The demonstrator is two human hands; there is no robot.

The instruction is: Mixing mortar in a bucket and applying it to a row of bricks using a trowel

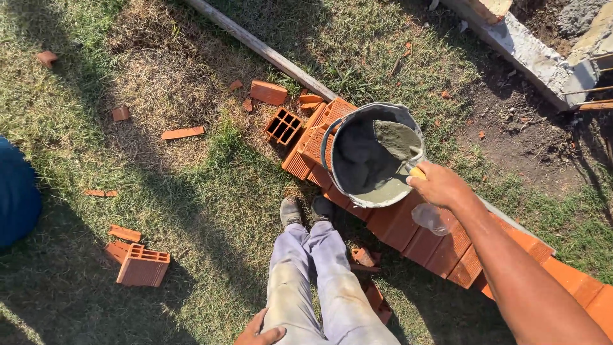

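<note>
Spanning the frame from centre to 4 o'clock, the row of orange ribbed hollow clay bricks (pixel 440 246) is the biggest item; it lies on the patchy grass (pixel 191 179) and carries the grey metal bucket with wet grey mortar (pixel 373 153), which sits on its upper end near frame centre.

Bucket: judged heavy, partly filled with dense, sloppy mix. Rigid wall, mortar-smeared rim, likely slippery. Best hold is the dark bail handle lying against the rim at its 9 o'clock side; lifting by the rim looks a poor option.

Right hand (pixel 440 185) at the bucket's 4 o'clock: grip closed round the yellow handle of a trowel (pixel 397 142) whose blade is in the mortar, loaded. Handle is the only clean, dry place to hold; blade is stiff and coated.

Clear plastic bottle (pixel 431 218) sits just under the right wrist, on the bricks.

Left hand (pixel 258 333) at 6 o'clock: resting flat on the left thigh of the pale grey trousers (pixel 319 281), fingers loose, holding nothing.

Loose bricks judged stiff but brittle: one whole block (pixel 143 265) at 8 o'clock, broken shards (pixel 182 133) scattered at 10 to 11 o'clock. Grab by the flat ribbed faces, not the thin cell walls.

Long grey timber pole (pixel 262 48) runs diagonally at 12 o'clock, ending behind the bucket.
</note>
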